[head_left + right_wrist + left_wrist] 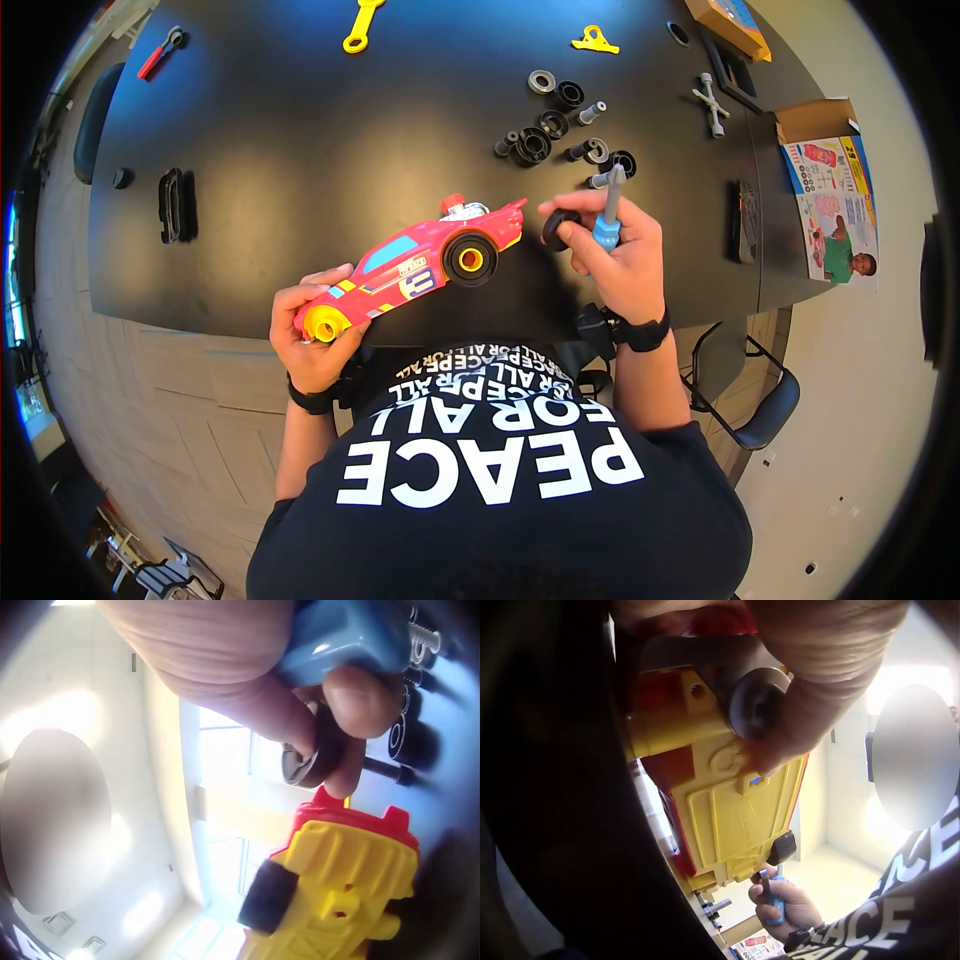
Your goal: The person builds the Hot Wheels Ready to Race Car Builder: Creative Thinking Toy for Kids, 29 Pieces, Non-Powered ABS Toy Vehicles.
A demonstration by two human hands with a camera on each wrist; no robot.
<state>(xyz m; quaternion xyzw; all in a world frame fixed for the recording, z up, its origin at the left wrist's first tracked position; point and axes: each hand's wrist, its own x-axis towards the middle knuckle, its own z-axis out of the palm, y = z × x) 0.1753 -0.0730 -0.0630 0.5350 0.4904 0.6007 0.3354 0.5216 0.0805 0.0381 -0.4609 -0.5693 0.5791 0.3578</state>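
Note:
My left hand [312, 368] grips one end of a red toy race car [395, 268], around a bare yellow wheel hub [325, 323]. The car is held up in front of my chest, side facing up toward the head view. A black wheel [489, 270] sits at its other end. In the left wrist view the yellow underside [739, 817] shows, with the thumb beside a round grey piece [754, 703]. My right hand [632, 268], just off the car's far end, pinches a loose black wheel [556, 234]. It also holds a blue-handled toy screwdriver [607, 230], grey shaft pointing away.
Several black and grey wheels [533, 147] and pegs lie on the black table [300, 130] beyond my right hand. Farther out are a grey cross wrench [711, 106], a yellow wrench [363, 24] and a red-handled tool [161, 53]. A printed box [830, 200] stands at the right edge.

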